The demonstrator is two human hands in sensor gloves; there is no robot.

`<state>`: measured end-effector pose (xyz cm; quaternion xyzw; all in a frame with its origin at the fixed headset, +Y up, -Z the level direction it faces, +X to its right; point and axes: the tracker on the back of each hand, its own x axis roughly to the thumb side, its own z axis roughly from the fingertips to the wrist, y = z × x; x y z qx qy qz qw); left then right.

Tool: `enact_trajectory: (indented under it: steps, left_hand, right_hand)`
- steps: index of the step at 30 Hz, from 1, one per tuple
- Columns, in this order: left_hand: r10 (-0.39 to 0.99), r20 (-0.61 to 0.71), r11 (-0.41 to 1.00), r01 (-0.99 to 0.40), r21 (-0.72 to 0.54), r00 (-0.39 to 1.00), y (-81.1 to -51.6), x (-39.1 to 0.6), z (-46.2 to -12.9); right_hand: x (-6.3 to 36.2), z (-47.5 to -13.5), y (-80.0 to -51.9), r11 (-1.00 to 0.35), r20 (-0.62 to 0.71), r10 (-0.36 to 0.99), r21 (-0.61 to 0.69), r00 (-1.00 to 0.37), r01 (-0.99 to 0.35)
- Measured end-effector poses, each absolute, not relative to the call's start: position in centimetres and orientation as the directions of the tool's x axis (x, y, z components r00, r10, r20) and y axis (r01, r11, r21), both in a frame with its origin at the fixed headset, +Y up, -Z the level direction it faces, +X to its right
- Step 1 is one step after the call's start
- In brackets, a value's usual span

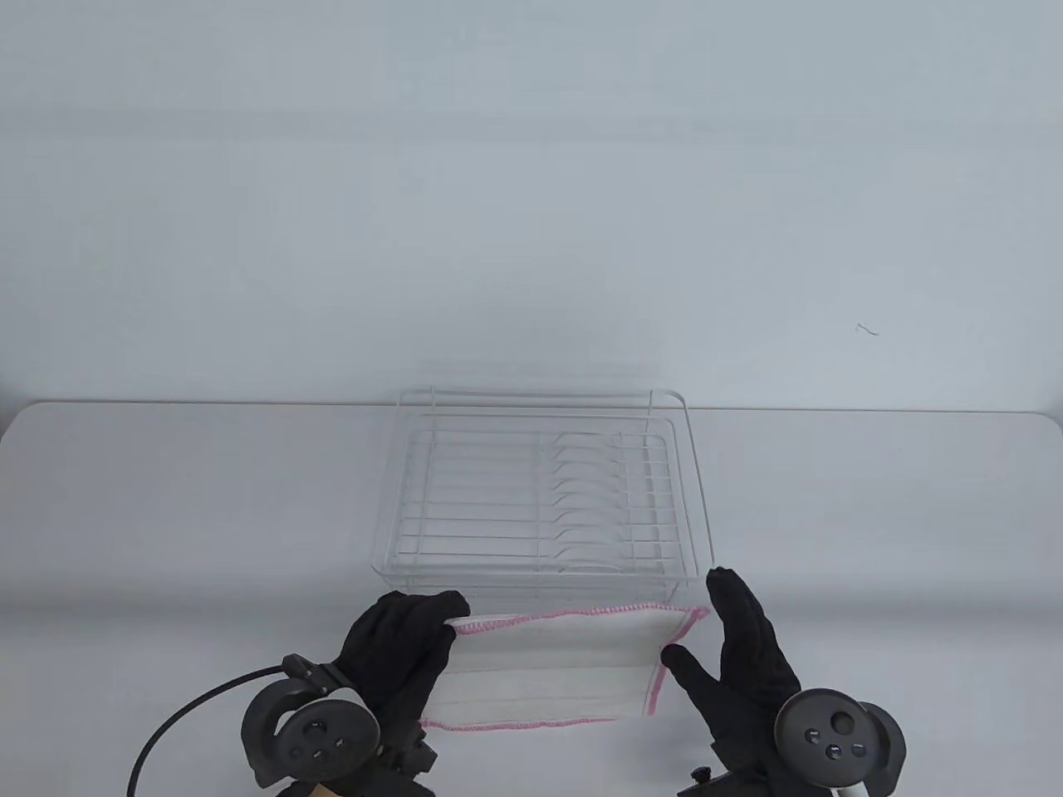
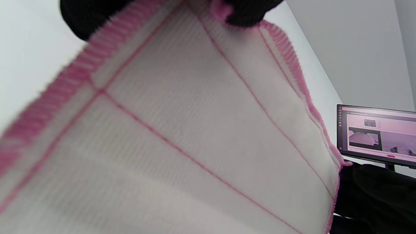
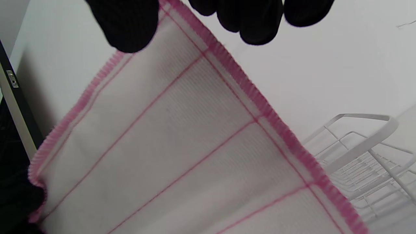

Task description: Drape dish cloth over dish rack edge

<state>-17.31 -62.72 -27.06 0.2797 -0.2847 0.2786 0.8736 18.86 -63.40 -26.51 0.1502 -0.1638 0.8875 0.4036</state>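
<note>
The white table [image 1: 166, 515] carries everything, and the biggest thing on it is the white wire dish rack [image 1: 540, 490], which stands just beyond both hands; in the right wrist view its rounded corner rail [image 3: 360, 143] shows past the cloth's far hem.

Next in size is the dish cloth [image 1: 556, 664] — white, with thin pink grid lines and a pink stitched hem. It is stretched flat between the two hands, on the near side of the rack. Its far hem [image 1: 581, 613] runs close along the rack's near rail, but from the table view I cannot tell whether cloth and rail touch. The near hem hangs toward the person, lower in that view.

The left hand [image 1: 399, 656] grips the cloth's far left corner: its fingers are curled over the hem there, and in the left wrist view black fingertips [image 2: 247, 13] pinch the pink edge at the top of the frame. The right hand [image 1: 739, 656] holds the opposite far corner, thumb [image 1: 685, 660] pressed against the cloth's side edge and the other fingers stretched up past the corner toward the rack. The right wrist view shows the thumb [image 3: 126, 26] on one face of the cloth and the fingertips [image 3: 256, 22] behind the hem — a pinch across the fabric.

A round tracker [image 1: 311, 735] sits on the back of the left hand, with a black cable [image 1: 174, 722] curving off to its outer side; a matching tracker [image 1: 835, 735] rides on the right. A monitor [image 2: 377, 133] shows beyond the right hand in the left wrist view.
</note>
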Motion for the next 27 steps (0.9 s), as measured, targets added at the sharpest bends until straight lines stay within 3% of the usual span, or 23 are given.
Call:
enact_trajectory:
  steps: [13,23,27]
  left_hand:
    - [0.288,0.670,0.685,-0.636,0.356,0.685,-65.0,-17.2,-26.5]
    - [0.278,0.628,0.688,-0.607,0.398,0.727,-63.2,-17.3,-27.7]
    - [0.231,0.581,0.751,-0.523,0.404,0.781,-61.4,-17.0,-29.9]
  right_hand:
    - [18.6,-26.5,-63.9,-0.603,0.447,0.633,-0.227,-0.632,-0.765]
    - [17.8,-27.5,-63.7,-0.572,0.413,0.650,-0.286,-0.637,-0.769]
    - [17.2,-29.7,-61.9,-0.645,0.343,0.602,-0.325,-0.722,-0.692]
